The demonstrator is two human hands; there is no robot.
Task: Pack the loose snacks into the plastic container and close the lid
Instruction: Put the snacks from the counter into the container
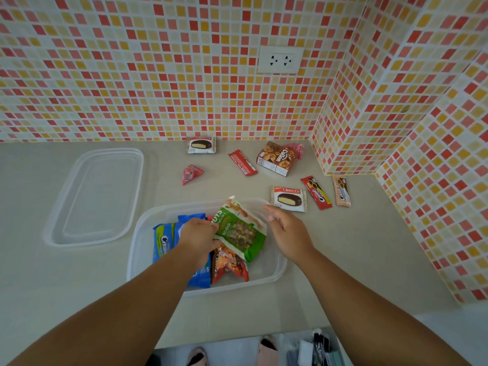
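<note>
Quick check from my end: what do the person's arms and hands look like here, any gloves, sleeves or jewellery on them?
Both arms are bare from the bottom edge of the frame to the fingertips: no sleeves show. The left hand and right hand wear no gloves, and no rings, watch or bracelets are visible on the wrists or the fingers that show.

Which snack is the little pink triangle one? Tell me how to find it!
Start at the clear lid lying flat on the left of the counter. Look right to the small pink packet, alone in front of the far Choco Pie. It is the only triangular wrapper in plain view.
</note>
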